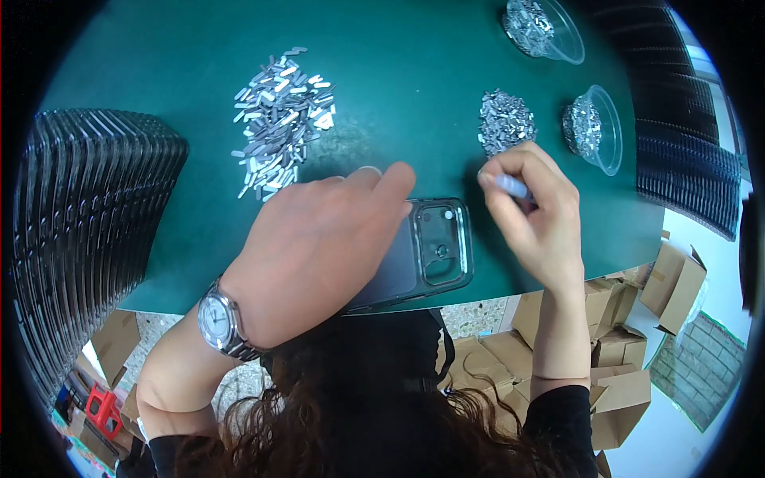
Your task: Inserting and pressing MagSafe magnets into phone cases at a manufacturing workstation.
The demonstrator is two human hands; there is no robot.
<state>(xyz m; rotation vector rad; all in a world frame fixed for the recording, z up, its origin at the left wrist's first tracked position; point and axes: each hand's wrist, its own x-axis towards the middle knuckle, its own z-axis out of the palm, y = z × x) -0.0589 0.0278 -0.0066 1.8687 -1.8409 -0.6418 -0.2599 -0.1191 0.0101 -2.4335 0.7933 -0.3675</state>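
Note:
A clear phone case with a dark rim and a frosted back lies near the table's front edge, its camera opening at the right. My left hand, wearing a metal wristwatch, is bent over the case's left part and grips it, hiding much of it. Above and right of the case, my right hand pinches a short pale-blue stick-like tool; its tip is hidden by the fingers. Just beyond that hand sits a pile of tiny silvery pieces. Beyond my left hand spreads a pile of longer flat metal strips.
Stacked clear phone cases rise at the table's left edge, and more stacks stand at the right. Two clear plastic tubs of small metal pieces stand on the green table at right. Cardboard boxes lie below.

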